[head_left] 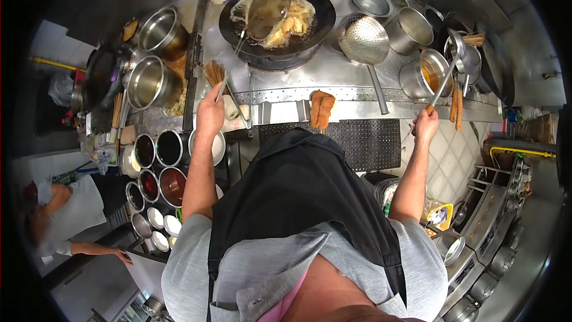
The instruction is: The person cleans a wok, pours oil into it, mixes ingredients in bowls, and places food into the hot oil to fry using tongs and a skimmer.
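My left hand point(210, 110) is closed around the thin handle of a round mesh strainer point(269, 11), which is over the large black wok point(325, 21). Golden food point(292, 27) bubbles in oil inside that wok. My right hand point(425, 124) grips the wooden-ended handle of a metal ladle point(444, 83), whose bowl is up near the pots on the right. Between my hands, an orange-brown cloth point(322, 109) hangs at the stove's front edge. A perforated skimmer point(364, 39) lies on the steel surface right of the wok, its handle toward me.
Metal pots point(411, 31) crowd the right of the stove, and more pots point(146, 82) stand at the left. Round containers point(173, 186) of sauces and seasonings sit left of my body. A person point(77, 209) in a light top stands at the far left.
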Tool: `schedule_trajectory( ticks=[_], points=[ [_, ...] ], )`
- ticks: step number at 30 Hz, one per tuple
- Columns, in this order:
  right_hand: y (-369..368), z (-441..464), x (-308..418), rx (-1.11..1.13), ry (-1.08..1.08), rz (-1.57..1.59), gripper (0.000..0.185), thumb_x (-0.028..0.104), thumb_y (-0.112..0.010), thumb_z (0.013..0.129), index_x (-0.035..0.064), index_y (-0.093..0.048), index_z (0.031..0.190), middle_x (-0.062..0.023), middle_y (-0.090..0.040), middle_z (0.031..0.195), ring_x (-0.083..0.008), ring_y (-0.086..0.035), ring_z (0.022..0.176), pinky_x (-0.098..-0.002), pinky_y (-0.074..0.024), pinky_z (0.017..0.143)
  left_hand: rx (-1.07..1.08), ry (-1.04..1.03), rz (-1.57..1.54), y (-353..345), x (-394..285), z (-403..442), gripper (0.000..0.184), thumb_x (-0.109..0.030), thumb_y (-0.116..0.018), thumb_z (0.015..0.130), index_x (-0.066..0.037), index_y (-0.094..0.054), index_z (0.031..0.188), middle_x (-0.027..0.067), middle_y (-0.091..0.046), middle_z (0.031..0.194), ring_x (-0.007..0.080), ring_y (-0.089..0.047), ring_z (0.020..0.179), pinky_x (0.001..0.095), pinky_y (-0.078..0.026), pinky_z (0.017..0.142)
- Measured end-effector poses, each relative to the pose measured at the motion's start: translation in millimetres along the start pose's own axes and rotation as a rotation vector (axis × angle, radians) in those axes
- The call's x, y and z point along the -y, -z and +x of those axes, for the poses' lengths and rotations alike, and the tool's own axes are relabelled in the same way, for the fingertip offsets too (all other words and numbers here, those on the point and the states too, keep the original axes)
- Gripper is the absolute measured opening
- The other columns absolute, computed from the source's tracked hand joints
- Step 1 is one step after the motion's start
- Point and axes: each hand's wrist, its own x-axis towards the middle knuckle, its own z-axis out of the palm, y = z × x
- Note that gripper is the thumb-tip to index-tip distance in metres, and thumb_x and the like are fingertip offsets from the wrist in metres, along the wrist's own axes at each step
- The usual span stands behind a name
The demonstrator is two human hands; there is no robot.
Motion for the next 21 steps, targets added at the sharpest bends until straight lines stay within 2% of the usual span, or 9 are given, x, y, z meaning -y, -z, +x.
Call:
schedule_trajectory(
  ticks=[3,7,8,11,13,14,16,18,21],
  points=[
    [12,27,-27,-0.041,-0.109,-0.025,0.016,0.016,-0.056,0.088,0.0003,-0.055,0.091,-0.0062,-0.059,0.065,-0.0175,-0.060,0.049,-0.0344,-0.0455,0.042,-0.012,0.173,-0.003,8,7,16,0.040,-0.011,-0.059,0.093,-0.010,-0.061,0.133,0.0255,-0.068,0.107,0.0391,-0.068,0.096,0.0409,-0.052,0.085],
    [13,44,-56,-0.022,-0.240,-0.050,0.017,0.018,-0.057,0.089,0.0012,-0.056,0.093,-0.0061,-0.058,0.065,-0.0168,-0.058,0.048,-0.0340,-0.0433,0.039,-0.125,0.122,0.097,7,9,51,0.042,-0.010,-0.059,0.092,-0.009,-0.060,0.134,0.0255,-0.068,0.109,0.0398,-0.068,0.097,0.0422,-0.052,0.087],
    [13,45,-62,-0.001,-0.255,-0.041,0.017,0.018,-0.058,0.090,0.0015,-0.056,0.094,-0.0061,-0.058,0.066,-0.0165,-0.057,0.048,-0.0338,-0.0425,0.038,-0.052,0.214,0.087,7,7,59,0.041,-0.009,-0.057,0.093,-0.003,-0.058,0.134,0.0231,-0.065,0.123,0.0358,-0.064,0.114,0.0380,-0.048,0.098],
    [9,47,-71,0.036,-0.264,0.034,0.016,0.018,-0.057,0.091,0.0032,-0.054,0.097,-0.0064,-0.058,0.069,-0.0152,-0.055,0.048,-0.0324,-0.0377,0.035,-0.105,0.148,0.109,-13,33,82,0.041,-0.009,-0.058,0.093,-0.006,-0.060,0.134,0.0234,-0.065,0.122,0.0376,-0.065,0.111,0.0401,-0.050,0.094],
    [7,43,-71,0.040,-0.246,0.075,0.014,0.018,-0.056,0.093,0.0055,-0.051,0.096,-0.0058,-0.056,0.067,-0.0154,-0.051,0.043,-0.0316,-0.0344,0.033,-0.045,0.192,0.166,-21,26,89,0.041,-0.010,-0.058,0.092,-0.009,-0.060,0.133,0.0243,-0.066,0.118,0.0402,-0.064,0.109,0.0428,-0.050,0.093],
    [8,45,-77,0.085,-0.230,0.120,0.015,0.019,-0.057,0.094,0.0055,-0.051,0.096,-0.0061,-0.057,0.069,-0.0156,-0.052,0.045,-0.0314,-0.0358,0.034,-0.013,0.214,0.195,-24,23,92,0.041,-0.011,-0.058,0.092,-0.011,-0.061,0.133,0.0247,-0.066,0.117,0.0415,-0.063,0.108,0.0441,-0.050,0.092],
    [10,59,-103,0.175,-0.190,0.210,0.018,0.022,-0.058,0.097,0.0055,-0.052,0.096,-0.0068,-0.058,0.073,-0.0160,-0.055,0.049,-0.0310,-0.0386,0.037,0.017,0.116,0.169,-37,36,96,0.041,-0.011,-0.058,0.092,-0.012,-0.061,0.134,0.0244,-0.065,0.118,0.0411,-0.063,0.109,0.0438,-0.050,0.093],
    [12,60,-110,0.169,-0.170,0.200,0.022,0.026,-0.059,0.098,0.0049,-0.053,0.102,-0.0067,-0.059,0.076,-0.0165,-0.058,0.053,-0.0310,-0.0417,0.040,0.079,0.074,0.169,-43,41,99,0.042,-0.010,-0.057,0.092,-0.012,-0.061,0.134,0.0239,-0.064,0.122,0.0397,-0.063,0.111,0.0435,-0.050,0.094],
    [11,51,-108,0.141,-0.196,0.250,0.031,0.032,-0.057,0.100,0.0043,-0.054,0.114,-0.0064,-0.061,0.081,-0.0175,-0.061,0.060,-0.0307,-0.0467,0.047,0.061,-0.043,0.132,-47,32,95,0.042,-0.008,-0.057,0.091,-0.014,-0.062,0.132,0.0229,-0.064,0.123,0.0393,-0.063,0.109,0.0442,-0.050,0.094]
  ],
)
